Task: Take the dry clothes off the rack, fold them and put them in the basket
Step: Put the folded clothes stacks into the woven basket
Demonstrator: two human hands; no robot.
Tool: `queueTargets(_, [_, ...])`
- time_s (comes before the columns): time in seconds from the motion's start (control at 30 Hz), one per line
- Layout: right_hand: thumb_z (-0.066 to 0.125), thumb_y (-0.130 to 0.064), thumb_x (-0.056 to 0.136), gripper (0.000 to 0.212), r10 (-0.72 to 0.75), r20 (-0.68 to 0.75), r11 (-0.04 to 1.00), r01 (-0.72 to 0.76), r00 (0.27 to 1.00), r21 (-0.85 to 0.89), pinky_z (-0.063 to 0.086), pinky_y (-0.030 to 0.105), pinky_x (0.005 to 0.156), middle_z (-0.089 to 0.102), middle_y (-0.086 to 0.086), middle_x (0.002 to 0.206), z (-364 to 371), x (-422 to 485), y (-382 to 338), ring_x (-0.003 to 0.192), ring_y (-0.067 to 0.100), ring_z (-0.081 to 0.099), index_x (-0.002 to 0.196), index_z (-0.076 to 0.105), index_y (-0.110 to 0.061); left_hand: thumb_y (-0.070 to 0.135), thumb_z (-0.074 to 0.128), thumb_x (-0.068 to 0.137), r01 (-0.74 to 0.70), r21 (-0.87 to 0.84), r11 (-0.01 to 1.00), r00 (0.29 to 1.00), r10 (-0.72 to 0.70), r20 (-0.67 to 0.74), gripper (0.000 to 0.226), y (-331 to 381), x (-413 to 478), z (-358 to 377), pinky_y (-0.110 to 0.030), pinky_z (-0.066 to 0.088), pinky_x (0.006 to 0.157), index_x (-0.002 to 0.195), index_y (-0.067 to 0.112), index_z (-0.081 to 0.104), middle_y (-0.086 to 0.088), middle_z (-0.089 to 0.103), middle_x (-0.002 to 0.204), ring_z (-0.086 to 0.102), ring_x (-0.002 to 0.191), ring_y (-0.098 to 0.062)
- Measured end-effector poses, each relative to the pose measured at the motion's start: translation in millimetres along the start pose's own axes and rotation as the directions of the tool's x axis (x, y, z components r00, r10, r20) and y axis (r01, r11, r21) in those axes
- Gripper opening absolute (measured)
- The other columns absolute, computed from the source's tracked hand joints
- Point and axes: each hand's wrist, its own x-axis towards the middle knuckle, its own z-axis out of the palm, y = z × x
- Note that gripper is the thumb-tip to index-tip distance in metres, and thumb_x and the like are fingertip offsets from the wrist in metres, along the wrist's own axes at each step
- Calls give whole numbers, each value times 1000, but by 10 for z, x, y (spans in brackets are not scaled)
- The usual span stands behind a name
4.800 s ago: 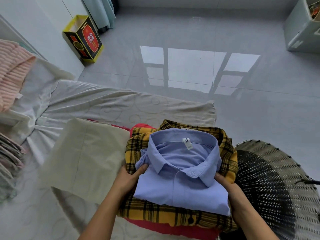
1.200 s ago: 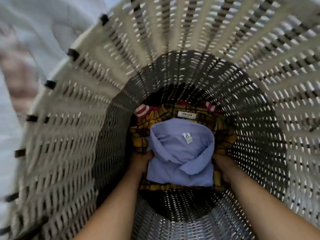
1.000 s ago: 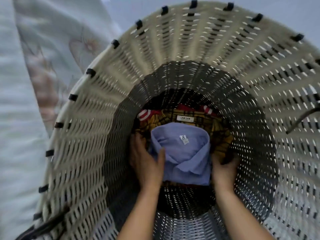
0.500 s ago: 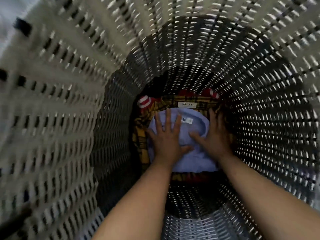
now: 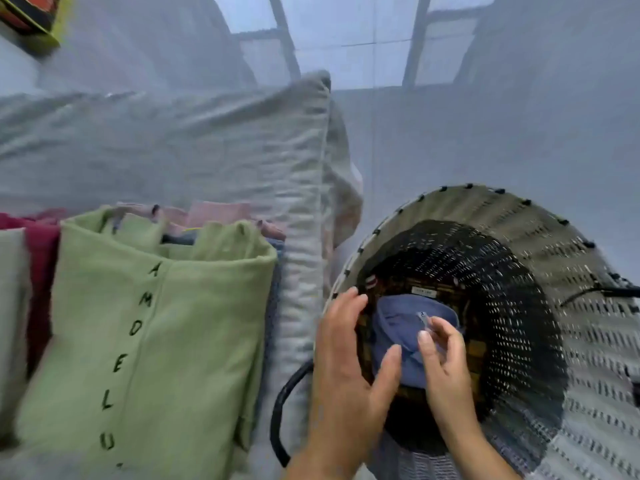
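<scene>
Where left hand (image 5: 343, 368) overlaps, shirt (image 5: 398, 320) seems hidden.

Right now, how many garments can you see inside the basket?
3. A blue shirt lies on top. A yellow plaid shirt sits under it, showing around its edges. A red-and-white striped piece peeks out at the far left. The basket may hide others underneath.

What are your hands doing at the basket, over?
Left hand, right hand open, empty, over basket. Blue shirt lying on plaid shirt inside. Nothing blocking.
</scene>
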Motion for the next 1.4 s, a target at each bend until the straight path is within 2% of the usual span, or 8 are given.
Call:
queueTargets(0.13, [50,-20,89,32,-86,82,979,69,993,193,39,0,79,54,1,116,526,-548,-757,93,-20,50,120,48,-13,48,48,89,-53,245,968,975,103,-197,50,-156,57,-1264,-36,32,105,130,21,37,-3,39,136,39,126,-20])
queueTargets(0.27, [60,-51,72,58,-86,197,965,33,977,259,45,5,78,54,2,119,1163,-887,-1212,97,-4,54,118,46,-19,73,30,83,287,449,846,917,-108,-383,89,-625,167,-2382,-40,21,107,130,-2,39,-26,38,138,32,128,-33])
queueTargets(0.4, [68,-82,37,92,39,243,980,-85,969,181,52,34,88,63,5,112,1609,-967,-1355,97,16,63,107,53,-25,75,46,65,507,384,772,861,-427,-278,103,-986,281,-2970,-41,30,105,131,-4,40,-24,42,133,37,125,-35])
queueTargets(0.53, [83,-63,38,98,138,182,956,-179,974,234,53,46,88,68,9,107,1704,-932,-1382,95,24,66,116,56,-9,43,67,79,439,404,802,897,-417,-148,66,-1094,340,-2930,-35,39,93,128,5,45,-15,51,121,47,115,-32])
queueTargets(0.77, [84,-61,38,91,270,426,865,-412,863,286,55,38,80,72,9,103,1761,-934,-1345,94,27,69,112,63,-12,78,42,74,600,83,795,798,-602,-4,93,-1300,343,-2860,-30,26,112,145,18,31,-1,40,147,35,136,-20])
queueTargets(1.07, [90,-50,22,110,137,419,916,-276,898,291,57,39,76,71,9,103,1592,-948,-1461,91,28,69,118,55,-11,66,51,81,687,-19,727,727,-685,47,76,-1235,460,-2849,-30,31,110,137,15,45,-2,53,135,46,128,-20])
queueTargets(1.27, [89,-45,41,82,163,418,912,-299,894,282,54,45,83,72,9,100,1071,-698,-1626,91,30,69,110,59,-12,70,73,56,802,-245,544,595,-761,258,86,-1083,241,-2479,-39,45,100,128,27,53,3,59,126,57,113,-16])
queueTargets(1.4, [87,-53,40,81,169,410,918,-295,896,266,55,40,76,72,6,99,892,-703,-1598,88,25,70,107,60,-15,40,61,83,826,-474,306,511,-761,399,40,-819,188,-2351,-33,56,67,118,23,55,-5,72,101,69,85,-22])
